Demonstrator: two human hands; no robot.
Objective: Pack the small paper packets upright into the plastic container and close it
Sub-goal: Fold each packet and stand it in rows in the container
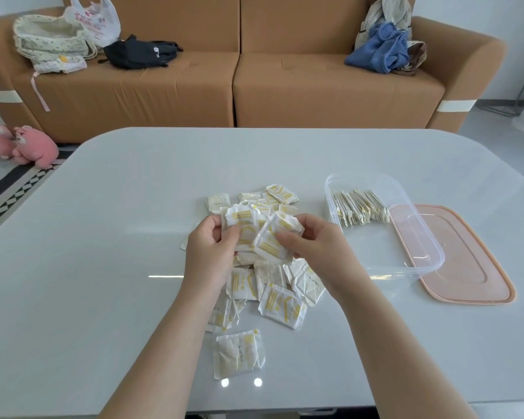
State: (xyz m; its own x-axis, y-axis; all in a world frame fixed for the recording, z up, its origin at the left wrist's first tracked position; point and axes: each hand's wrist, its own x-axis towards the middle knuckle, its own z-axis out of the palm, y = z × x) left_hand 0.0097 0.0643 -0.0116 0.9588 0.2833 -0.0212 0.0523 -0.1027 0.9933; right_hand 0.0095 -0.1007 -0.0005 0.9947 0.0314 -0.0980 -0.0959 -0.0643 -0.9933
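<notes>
Head view: left hand [208, 246] and right hand [312, 246] both pinch white-yellow packets [254, 234] above the loose pile [273, 294] mid-counter [103, 237]. Clear container [430, 252] sits right of the pile, a row of upright packets [359, 208] at its far end (near end bare). Pink lid [478, 276] lies partly under the container.
</notes>
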